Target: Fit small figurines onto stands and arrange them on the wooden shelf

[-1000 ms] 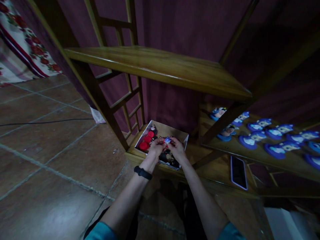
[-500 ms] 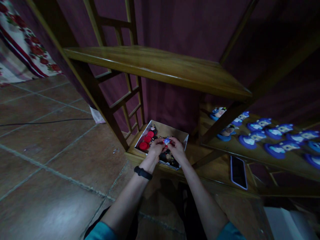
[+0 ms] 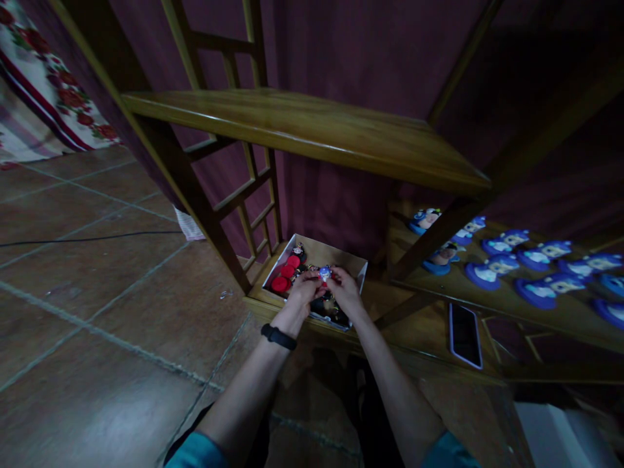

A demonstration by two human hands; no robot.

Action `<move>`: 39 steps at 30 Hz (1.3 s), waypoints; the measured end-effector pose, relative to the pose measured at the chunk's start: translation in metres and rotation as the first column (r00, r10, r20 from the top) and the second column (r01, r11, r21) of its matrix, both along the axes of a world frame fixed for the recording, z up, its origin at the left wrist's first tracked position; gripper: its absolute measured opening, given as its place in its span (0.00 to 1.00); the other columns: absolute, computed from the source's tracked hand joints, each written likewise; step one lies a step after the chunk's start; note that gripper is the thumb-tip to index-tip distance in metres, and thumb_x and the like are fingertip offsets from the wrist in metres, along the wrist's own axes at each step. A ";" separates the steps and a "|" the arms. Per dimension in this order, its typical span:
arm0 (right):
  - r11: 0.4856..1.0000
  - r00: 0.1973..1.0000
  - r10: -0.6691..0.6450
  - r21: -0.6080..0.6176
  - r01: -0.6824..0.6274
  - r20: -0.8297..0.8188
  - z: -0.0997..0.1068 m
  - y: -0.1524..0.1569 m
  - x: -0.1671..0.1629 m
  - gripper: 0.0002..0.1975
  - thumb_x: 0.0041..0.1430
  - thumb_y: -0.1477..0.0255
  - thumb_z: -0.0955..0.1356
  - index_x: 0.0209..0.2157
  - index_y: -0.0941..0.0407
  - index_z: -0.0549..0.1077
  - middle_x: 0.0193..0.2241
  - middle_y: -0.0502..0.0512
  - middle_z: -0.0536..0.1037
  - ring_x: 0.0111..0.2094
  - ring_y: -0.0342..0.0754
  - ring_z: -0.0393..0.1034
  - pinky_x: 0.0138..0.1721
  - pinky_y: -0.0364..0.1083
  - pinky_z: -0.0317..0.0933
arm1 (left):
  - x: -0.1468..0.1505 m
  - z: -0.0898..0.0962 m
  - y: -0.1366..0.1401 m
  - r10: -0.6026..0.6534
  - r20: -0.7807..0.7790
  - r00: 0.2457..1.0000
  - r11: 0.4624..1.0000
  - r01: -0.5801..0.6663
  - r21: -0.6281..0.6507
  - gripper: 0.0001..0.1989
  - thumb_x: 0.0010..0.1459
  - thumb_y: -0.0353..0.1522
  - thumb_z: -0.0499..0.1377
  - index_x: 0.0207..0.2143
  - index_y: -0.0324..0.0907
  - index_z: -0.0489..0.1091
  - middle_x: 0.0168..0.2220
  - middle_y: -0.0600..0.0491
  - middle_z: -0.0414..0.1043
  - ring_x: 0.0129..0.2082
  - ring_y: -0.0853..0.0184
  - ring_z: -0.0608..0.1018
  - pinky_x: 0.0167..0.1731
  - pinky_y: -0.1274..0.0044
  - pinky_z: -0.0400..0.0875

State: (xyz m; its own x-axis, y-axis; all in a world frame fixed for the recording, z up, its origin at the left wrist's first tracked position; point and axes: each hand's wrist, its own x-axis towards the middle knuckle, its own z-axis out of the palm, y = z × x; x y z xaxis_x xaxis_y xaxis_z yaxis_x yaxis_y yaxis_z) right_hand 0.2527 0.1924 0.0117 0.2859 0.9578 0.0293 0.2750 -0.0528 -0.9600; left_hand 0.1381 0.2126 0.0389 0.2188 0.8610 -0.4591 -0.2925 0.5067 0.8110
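Note:
Between the fingertips of both hands is a small figurine [image 3: 325,273] with a blue top and red lower parts. My left hand [image 3: 305,289] grips it from the left, fingers closed. From the right, my right hand [image 3: 345,290] pinches its other side. Both hands are over a shallow white cardboard box [image 3: 350,253] on the low shelf. In the box lie red round-based pieces [image 3: 281,284] at the left and several dark figurines [image 3: 336,313] at the front. My hands hide part of its contents.
A wooden shelf board [image 3: 302,127] juts out above the box, with a lattice side panel [image 3: 244,192] at left. On the right-hand shelf stand several blue-and-white figurines [image 3: 492,270]. A phone [image 3: 465,336] lies on the lower ledge. A cable [image 3: 88,238] crosses the tiled floor.
The figurine has tilted slightly in my fingers, so more of its pale front shows. My hands and arms have otherwise barely moved.

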 end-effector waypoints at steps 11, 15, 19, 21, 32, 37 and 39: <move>1.000 1.000 0.007 0.007 -0.007 -0.026 0.002 -0.001 -0.001 0.13 0.50 0.70 0.65 0.41 0.54 0.71 0.37 0.51 0.77 0.36 0.45 0.71 0.39 0.44 0.66 | 0.000 0.006 -0.001 0.007 -0.015 1.000 0.999 -0.008 -0.038 0.07 0.46 0.23 0.60 0.29 0.37 0.66 0.22 0.53 0.71 0.20 0.74 0.74 0.24 0.82 0.69; 1.000 0.999 0.004 0.004 -0.004 -0.053 -0.005 0.002 -0.001 0.14 0.49 0.72 0.65 0.40 0.54 0.71 0.36 0.51 0.77 0.34 0.44 0.71 0.39 0.45 0.66 | 0.000 0.008 -0.001 -0.014 -0.013 1.000 1.000 0.014 -0.023 0.07 0.46 0.22 0.59 0.30 0.37 0.67 0.23 0.52 0.71 0.20 0.74 0.73 0.24 0.82 0.69; 1.000 0.997 0.024 0.009 -0.024 -0.068 -0.006 0.003 -0.001 0.14 0.49 0.73 0.65 0.40 0.54 0.71 0.35 0.50 0.77 0.33 0.44 0.71 0.38 0.44 0.67 | 0.000 0.009 -0.002 -0.002 -0.012 1.000 0.999 0.002 -0.038 0.07 0.46 0.21 0.59 0.30 0.37 0.67 0.23 0.53 0.71 0.19 0.75 0.72 0.24 0.82 0.69; 1.000 0.997 0.030 0.010 -0.029 -0.071 -0.005 0.002 -0.002 0.14 0.48 0.74 0.64 0.40 0.54 0.72 0.34 0.50 0.77 0.32 0.43 0.71 0.37 0.44 0.67 | 0.000 0.010 -0.002 0.002 -0.014 1.000 0.999 -0.002 -0.046 0.08 0.45 0.21 0.59 0.30 0.37 0.67 0.22 0.53 0.71 0.19 0.75 0.72 0.24 0.82 0.69; 0.997 0.996 0.070 0.033 -0.068 -0.062 -0.001 0.000 -0.002 0.16 0.48 0.75 0.63 0.41 0.52 0.72 0.35 0.49 0.77 0.32 0.43 0.71 0.38 0.44 0.67 | 0.001 0.011 -0.002 0.055 -0.015 0.998 0.998 -0.055 -0.041 0.09 0.42 0.19 0.60 0.27 0.38 0.66 0.22 0.55 0.69 0.20 0.76 0.71 0.25 0.81 0.70; 0.994 0.994 0.099 0.051 -0.096 -0.049 0.004 -0.003 -0.002 0.16 0.48 0.76 0.63 0.41 0.52 0.72 0.37 0.48 0.77 0.34 0.43 0.71 0.39 0.44 0.66 | 0.002 0.009 -0.001 0.050 -0.025 0.998 0.998 -0.051 -0.027 0.10 0.41 0.18 0.59 0.27 0.38 0.67 0.24 0.54 0.69 0.21 0.75 0.72 0.25 0.82 0.69; 0.992 0.993 0.113 0.060 -0.111 -0.042 0.005 -0.003 -0.002 0.16 0.49 0.76 0.62 0.40 0.52 0.72 0.36 0.48 0.77 0.34 0.43 0.71 0.40 0.44 0.66 | 0.002 0.007 -0.001 0.042 -0.019 0.999 0.999 -0.042 -0.019 0.11 0.41 0.18 0.58 0.28 0.38 0.67 0.24 0.54 0.69 0.21 0.75 0.72 0.25 0.82 0.69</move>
State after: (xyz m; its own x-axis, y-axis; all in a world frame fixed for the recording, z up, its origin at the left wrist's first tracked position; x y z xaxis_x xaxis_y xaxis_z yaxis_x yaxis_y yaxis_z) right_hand 0.2504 0.1894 0.0167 0.1792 0.9810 0.0749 0.2319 0.0319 -0.9722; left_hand 0.1396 0.2120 0.0461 0.1736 0.8601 -0.4796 -0.2984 0.5100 0.8067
